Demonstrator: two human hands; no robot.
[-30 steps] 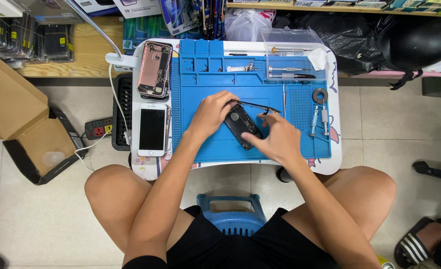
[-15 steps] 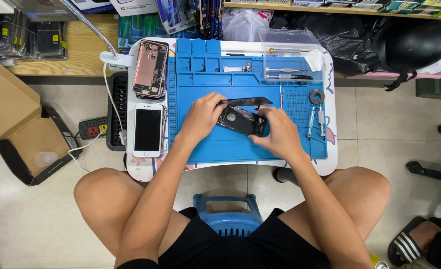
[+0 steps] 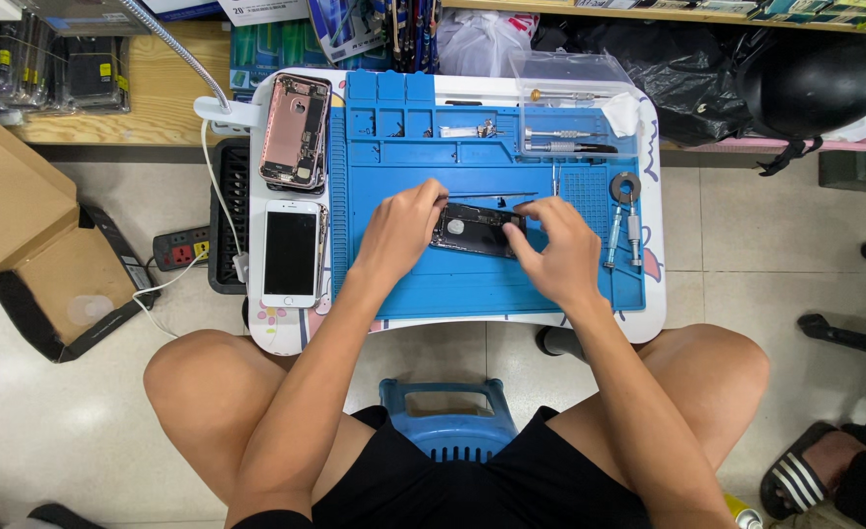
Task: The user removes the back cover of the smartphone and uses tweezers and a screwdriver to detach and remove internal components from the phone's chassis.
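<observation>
**Two hands on an opened phone over a blue repair mat**

An opened phone body (image 3: 477, 229), dark, flat and rectangular with its inner parts showing, lies tilted near the middle of a blue silicone repair mat (image 3: 433, 279). The left hand (image 3: 401, 227) curls over the phone's left end, fingers bent and closed on its edge. The right hand (image 3: 557, 250) covers the right end, fingers narrowed to a pinch at the phone's upper right corner; whether a small tool sits in that pinch cannot be told. A thin dark strip lies just above the phone, between the two hands.

The mat has a matte, rubbery look, with moulded compartments along its far edge. It covers most of a small white surface (image 3: 653, 313) with rounded corners. Left of the mat lie a white smartphone (image 3: 291, 252), glossy dark screen up, and beyond it a pink-gold phone housing (image 3: 295, 130), metallic, its inside facing up. On the mat's right side rest slim metal screwdrivers (image 3: 625, 227) and a small ring-shaped part (image 3: 626, 185). A clear plastic box (image 3: 575, 73) sits at the far right corner.
</observation>
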